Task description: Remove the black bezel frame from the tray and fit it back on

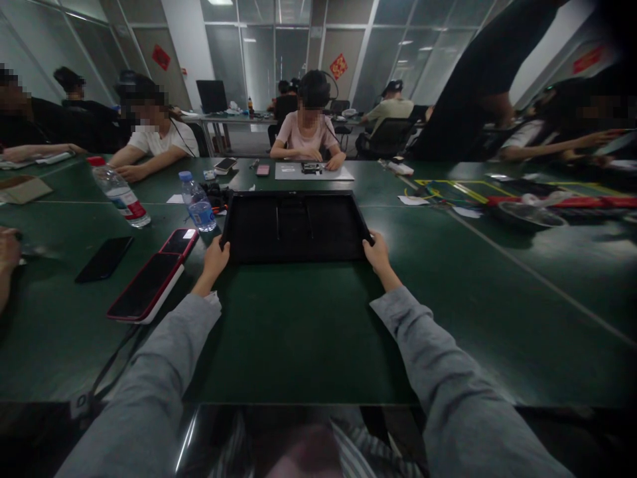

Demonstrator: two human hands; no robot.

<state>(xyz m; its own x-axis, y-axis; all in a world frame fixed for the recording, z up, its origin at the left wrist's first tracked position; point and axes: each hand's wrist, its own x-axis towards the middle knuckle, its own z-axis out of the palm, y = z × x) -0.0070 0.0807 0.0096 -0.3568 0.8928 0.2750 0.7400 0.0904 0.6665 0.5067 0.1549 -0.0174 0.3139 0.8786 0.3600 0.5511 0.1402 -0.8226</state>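
Note:
A wide black tray-like frame [253, 229] with a raised rim lies ahead of me at the green table [308, 332]. Two thin dark rods or legs show inside it. My left hand [215, 259] grips its left edge, thumb on top. On the opposite side, my right hand [379, 254] holds the right edge in the same way. The fingers beneath the frame are hidden. Just beyond my left hand stands a water bottle with a blue cap [198, 204].
Left of me are a red-cased phone [146, 285], a black phone [105, 259] and a red-capped bottle [122, 196]. A person across the table works over a white board [293, 174]. A glass-like bowl [530, 216] and cables sit at the right.

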